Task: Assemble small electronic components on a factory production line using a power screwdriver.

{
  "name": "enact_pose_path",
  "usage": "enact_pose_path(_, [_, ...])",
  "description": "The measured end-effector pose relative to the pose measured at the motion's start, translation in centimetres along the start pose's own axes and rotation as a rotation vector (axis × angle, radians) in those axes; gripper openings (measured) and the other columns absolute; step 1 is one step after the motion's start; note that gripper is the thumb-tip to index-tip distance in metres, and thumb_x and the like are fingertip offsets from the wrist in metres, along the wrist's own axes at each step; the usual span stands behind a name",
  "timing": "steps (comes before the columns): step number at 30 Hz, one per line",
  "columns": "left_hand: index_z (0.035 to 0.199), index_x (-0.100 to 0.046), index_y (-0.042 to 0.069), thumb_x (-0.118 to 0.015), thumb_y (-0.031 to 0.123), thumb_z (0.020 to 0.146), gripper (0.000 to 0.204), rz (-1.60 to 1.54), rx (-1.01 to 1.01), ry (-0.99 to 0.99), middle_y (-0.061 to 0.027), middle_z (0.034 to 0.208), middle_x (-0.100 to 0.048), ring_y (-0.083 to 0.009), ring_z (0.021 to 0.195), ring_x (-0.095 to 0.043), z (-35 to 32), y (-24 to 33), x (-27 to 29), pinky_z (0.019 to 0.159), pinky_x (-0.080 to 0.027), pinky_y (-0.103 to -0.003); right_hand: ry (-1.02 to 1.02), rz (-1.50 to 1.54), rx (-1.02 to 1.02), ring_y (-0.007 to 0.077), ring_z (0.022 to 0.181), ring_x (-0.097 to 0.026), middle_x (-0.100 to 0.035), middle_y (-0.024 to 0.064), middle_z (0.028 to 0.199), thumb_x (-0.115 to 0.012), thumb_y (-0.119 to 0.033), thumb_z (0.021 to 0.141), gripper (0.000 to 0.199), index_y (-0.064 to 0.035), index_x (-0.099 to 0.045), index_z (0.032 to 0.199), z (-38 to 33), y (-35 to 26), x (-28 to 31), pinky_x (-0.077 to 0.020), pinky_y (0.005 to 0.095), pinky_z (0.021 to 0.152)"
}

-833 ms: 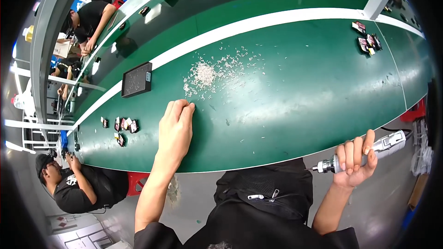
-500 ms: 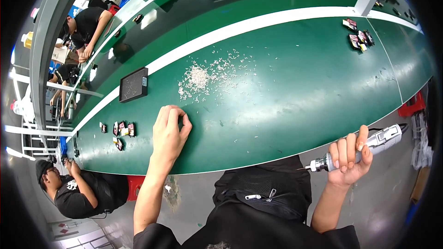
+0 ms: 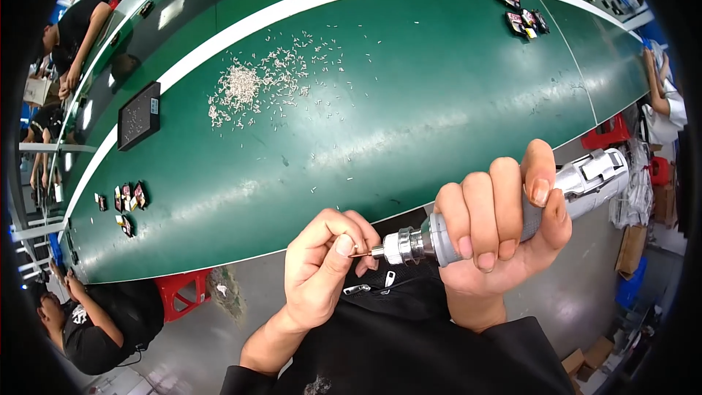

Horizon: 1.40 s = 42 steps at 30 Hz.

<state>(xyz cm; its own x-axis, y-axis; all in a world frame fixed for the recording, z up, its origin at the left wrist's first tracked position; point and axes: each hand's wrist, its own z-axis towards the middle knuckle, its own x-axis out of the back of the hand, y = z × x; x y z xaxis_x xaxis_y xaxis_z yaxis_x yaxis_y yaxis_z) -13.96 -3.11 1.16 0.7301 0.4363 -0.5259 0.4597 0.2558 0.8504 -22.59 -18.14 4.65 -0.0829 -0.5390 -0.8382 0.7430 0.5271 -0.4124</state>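
Note:
My right hand (image 3: 488, 223) is wrapped around a grey and silver electric screwdriver (image 3: 594, 175), held level with its thin bit pointing left. At the bit's tip, the thumb and fingers of my left hand (image 3: 316, 267) are pinched together. A tiny pale bit of something shows there, too small to make out. Both hands are in front of my body, by the near edge of the green table (image 3: 439, 132). Beyond them, a heap of small whitish pin-like pieces (image 3: 240, 86) lies scattered on the tabletop.
A black tray (image 3: 148, 130) holding a few pieces lies left of the heap. Small black parts with labels sit in clusters at left (image 3: 130, 197) and far right (image 3: 526, 22). A co-worker (image 3: 91, 333) sits at lower left, near a red stool (image 3: 173, 294). Another red stool (image 3: 608, 132) is at right.
My left hand has come back from the tabletop to the screwdriver's tip. The right hand has moved left and inward with the screwdriver. The view has shifted to the right.

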Motion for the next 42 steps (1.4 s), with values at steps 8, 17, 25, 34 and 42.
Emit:
enact_pose_path(8, [0.091,-0.047,-0.002,-0.044,0.013,0.099,0.017,-0.147,-0.030,-0.051,-0.0153,0.085,-0.055,-0.0125,0.067,-0.048,0.0,-0.9,0.1,0.057,-0.039,-0.024,0.083,0.058,0.059,0.0104,0.046,-0.042,-0.041,-0.0003,0.055,-0.044,-0.020,0.097,0.016,-0.0061,-0.045,0.091,-0.2,-0.1,0.2,-0.0387,0.0274,0.052])
enact_pose_path(17, [0.089,-0.049,-0.002,-0.046,0.014,0.099,0.019,-0.041,-0.005,-0.032,-0.0140,0.084,-0.056,-0.0085,0.064,-0.044,0.2,-0.7,0.1,0.056,-0.038,-0.021,0.093,0.053,0.062,0.0100,0.045,-0.041,-0.040,-0.0005,0.054,-0.045,-0.020,0.097,0.015,-0.0068,-0.045,0.091,-0.2,-0.3,0.6,-0.0386,0.0273,0.051])
enact_pose_path(25, [0.086,-0.050,-0.002,-0.049,0.003,0.095,0.010,0.308,-0.102,0.014,-0.0097,0.081,-0.057,-0.0087,0.065,-0.047,0.1,-0.9,-0.1,0.058,-0.039,-0.021,0.042,-0.031,0.068,0.0104,0.044,-0.041,-0.040,-0.0001,0.054,-0.044,-0.020,0.097,0.014,-0.0071,-0.044,0.091,-0.5,-0.6,1.1,-0.0386,0.0280,0.052])
enact_pose_path(34, [0.083,-0.045,0.000,-0.045,0.004,0.094,0.012,0.782,-0.353,-0.083,-0.0110,0.072,-0.053,-0.0128,0.061,-0.046,0.7,-1.3,-0.2,0.057,-0.042,-0.025,0.095,0.044,0.062,0.0095,0.045,-0.041,-0.039,-0.0007,0.055,-0.042,-0.020,0.098,0.015,-0.0064,-0.045,0.093,-1.3,-0.7,1.9,-0.0379,0.0275,0.052])
enact_pose_path(42, [0.080,-0.054,-0.002,-0.051,-0.004,0.086,0.007,0.768,-0.188,-0.108,-0.0099,0.068,-0.055,-0.0193,0.061,-0.054,2.2,-1.0,-1.3,0.055,-0.044,-0.029,0.241,0.078,0.069,0.0096,0.042,-0.038,-0.039,-0.0019,0.053,-0.037,-0.022,0.098,0.019,-0.0096,-0.050,0.092,-1.7,-2.2,4.2,-0.0383,0.0283,0.049])
